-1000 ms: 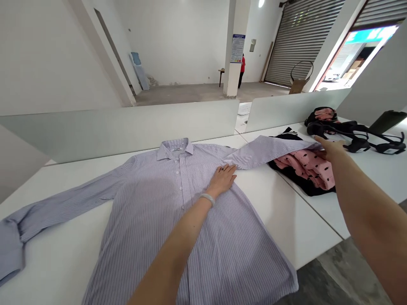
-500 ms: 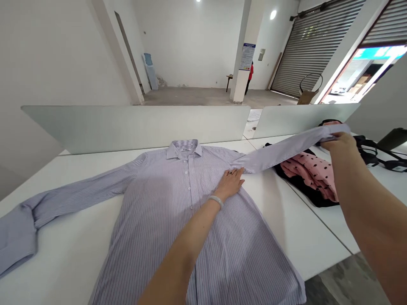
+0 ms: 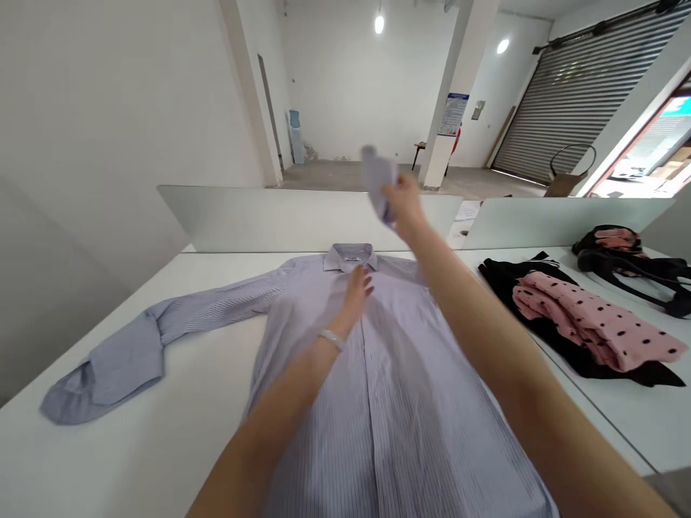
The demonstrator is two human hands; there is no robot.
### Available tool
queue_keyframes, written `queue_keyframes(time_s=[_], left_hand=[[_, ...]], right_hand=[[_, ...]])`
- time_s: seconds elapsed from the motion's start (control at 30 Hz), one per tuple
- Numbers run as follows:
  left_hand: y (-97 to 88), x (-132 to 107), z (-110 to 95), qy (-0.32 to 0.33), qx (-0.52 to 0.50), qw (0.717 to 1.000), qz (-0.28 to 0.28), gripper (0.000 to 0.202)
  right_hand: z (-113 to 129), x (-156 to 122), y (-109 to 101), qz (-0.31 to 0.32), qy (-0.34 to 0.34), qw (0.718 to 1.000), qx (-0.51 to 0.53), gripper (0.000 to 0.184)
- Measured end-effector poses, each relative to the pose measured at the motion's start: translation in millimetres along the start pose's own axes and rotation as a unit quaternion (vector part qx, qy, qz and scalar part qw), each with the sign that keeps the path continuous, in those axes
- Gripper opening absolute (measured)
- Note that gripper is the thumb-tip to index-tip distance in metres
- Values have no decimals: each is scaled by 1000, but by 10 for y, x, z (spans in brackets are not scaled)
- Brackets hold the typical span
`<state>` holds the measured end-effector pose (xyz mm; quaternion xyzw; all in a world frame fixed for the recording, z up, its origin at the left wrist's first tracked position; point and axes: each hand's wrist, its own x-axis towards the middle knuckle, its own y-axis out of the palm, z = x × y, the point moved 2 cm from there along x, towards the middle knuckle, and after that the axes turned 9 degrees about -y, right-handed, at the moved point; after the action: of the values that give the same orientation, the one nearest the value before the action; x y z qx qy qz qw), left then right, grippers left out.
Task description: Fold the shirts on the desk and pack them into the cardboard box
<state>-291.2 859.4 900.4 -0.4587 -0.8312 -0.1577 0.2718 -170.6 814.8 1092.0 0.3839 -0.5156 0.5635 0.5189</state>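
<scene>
A lilac pinstriped button-front shirt lies face up on the white table, its collar at the far side. My left hand, wearing a pale bangle, rests on the chest just below the collar and holds nothing. My right hand is raised above the collar, gripping the shirt's cuff, which is slightly blurred. My right forearm hides most of that sleeve. The other sleeve lies spread out to the left.
A pink polka-dot garment lies on a black garment on the adjoining table to the right. Black straps and a pink item lie behind them. Frosted dividers line the far table edge.
My right hand has carried the cuff left from the far right to above the collar, lifting the sleeve across the shirt. My left hand has slid up the chest toward the collar.
</scene>
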Motion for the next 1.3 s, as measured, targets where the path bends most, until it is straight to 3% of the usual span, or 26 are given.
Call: queue_keyframes(time_s=[0.1, 0.17, 0.23, 0.3, 0.5, 0.6, 0.67, 0.73, 0.9, 0.97, 1.03, 1.1, 1.17, 1.3], left_hand=[[-879, -89, -3, -68, -153, 980, -109, 70], [-1269, -153, 39, -78, -255, 953, -143, 74], [-1461, -179, 119, -76, -302, 942, -126, 62], [-1513, -170, 232, -67, -292, 948, -109, 50], [-1508, -113, 512, -33, -184, 966, -181, 72], [-1533, -108, 539, -8, -102, 977, -189, 75], [-1550, -106, 552, -12, -55, 976, -211, 81], [-1555, -92, 572, -27, -20, 973, -229, 86], [-1580, -31, 564, -29, 86, 966, -241, 87], [-1600, -3, 488, -31, 156, 956, -248, 85], [-1583, 41, 334, -6, 253, 927, -278, 81], [-1456, 126, 114, 52, 362, 880, -302, 70], [-1168, 268, -113, 116, 447, 845, -271, 53], [-210, 653, -389, 163, 509, 843, -66, 37]], right_hand=[[45, -653, 898, 119, -43, 991, 41, 8], [-51, -1060, 1253, 205, -79, 974, 54, 12], [-251, -1327, 1347, 208, -83, 974, 41, 15], [-518, -1460, 1221, 182, -70, 981, 8, 14], [-1432, -1625, 228, 94, -28, 986, -137, 19], [-1845, -1762, -135, 72, -13, 969, -238, 36], [-2048, -1850, -244, 60, -8, 950, -306, 42], [-2167, -1908, -281, 39, -3, 942, -334, 36], [-2229, -1898, -343, 4, 36, 939, -343, 24], [-2252, -1883, -401, 19, 69, 941, -330, 23], [-2288, -1885, -469, 44, 99, 947, -304, 22], [-2318, -1895, -533, 65, 114, 951, -281, 21], [-2329, -1904, -585, 79, 112, 953, -269, 23], [-2307, -1908, -640, 71, 99, 963, -242, 23]])
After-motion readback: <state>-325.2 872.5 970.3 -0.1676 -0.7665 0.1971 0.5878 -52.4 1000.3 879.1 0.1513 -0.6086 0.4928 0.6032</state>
